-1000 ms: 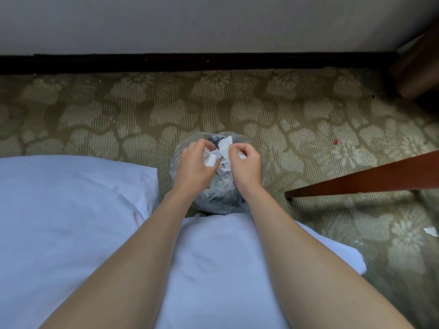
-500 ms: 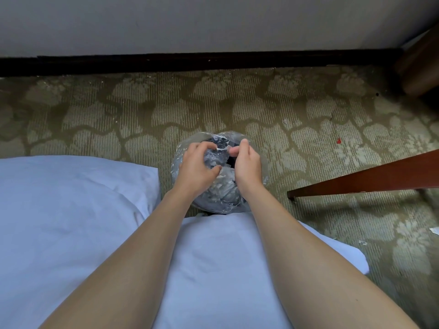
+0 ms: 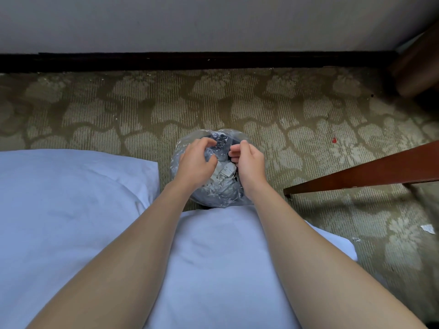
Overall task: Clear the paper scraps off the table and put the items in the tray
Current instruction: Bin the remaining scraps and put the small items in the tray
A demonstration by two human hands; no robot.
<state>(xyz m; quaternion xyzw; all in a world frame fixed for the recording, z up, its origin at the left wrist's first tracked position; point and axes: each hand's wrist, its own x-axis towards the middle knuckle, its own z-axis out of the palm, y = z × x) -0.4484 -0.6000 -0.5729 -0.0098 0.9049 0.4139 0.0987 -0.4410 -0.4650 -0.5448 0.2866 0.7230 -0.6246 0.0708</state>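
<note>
A small round waste bin (image 3: 215, 201) lined with clear plastic stands on the carpet just beyond the white bedding. White paper scraps (image 3: 223, 175) lie heaped inside it. My left hand (image 3: 198, 160) hovers over the bin's left side, fingers loosely curled and holding nothing. My right hand (image 3: 250, 162) hovers over the right side, fingers bent inward toward the left hand, also holding nothing. A gap separates the two hands. No tray is in view.
White bedding (image 3: 71, 210) fills the lower left under my forearms. A reddish wooden table edge (image 3: 370, 172) juts in from the right. Two paper scraps (image 3: 428, 228) lie on the patterned carpet at lower right. Dark furniture (image 3: 418, 62) stands at upper right, against the wall.
One second ago both hands pinched white paper scraps above the bin. The scraps have dropped in, and the hands have drawn apart with nothing in them.
</note>
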